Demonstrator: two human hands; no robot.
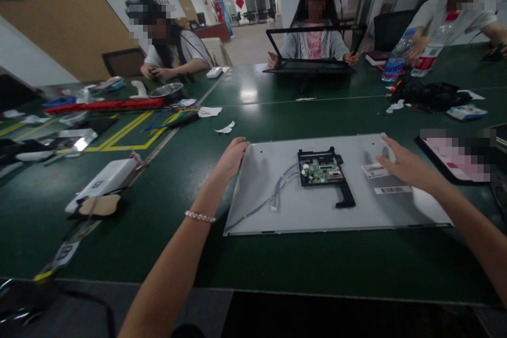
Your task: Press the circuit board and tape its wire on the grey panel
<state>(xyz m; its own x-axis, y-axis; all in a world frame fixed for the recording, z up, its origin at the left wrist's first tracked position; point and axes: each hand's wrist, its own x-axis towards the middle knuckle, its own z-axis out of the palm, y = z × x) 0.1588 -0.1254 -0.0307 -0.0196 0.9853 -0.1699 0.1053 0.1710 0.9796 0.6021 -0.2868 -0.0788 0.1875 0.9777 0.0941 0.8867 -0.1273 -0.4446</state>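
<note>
1 pnl (309, 217), 2 btls (397, 59)

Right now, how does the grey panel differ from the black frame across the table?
The grey panel rests on the table; the black frame is in another person's hands. The panel is solid and bears a circuit board; the frame surrounds an opening. Both look rectangular.

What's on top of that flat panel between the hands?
On the panel: a black bracket with a green circuit board, grey cables and two labels. The right hand hides part of the surface; the underside can't be seen.
</note>
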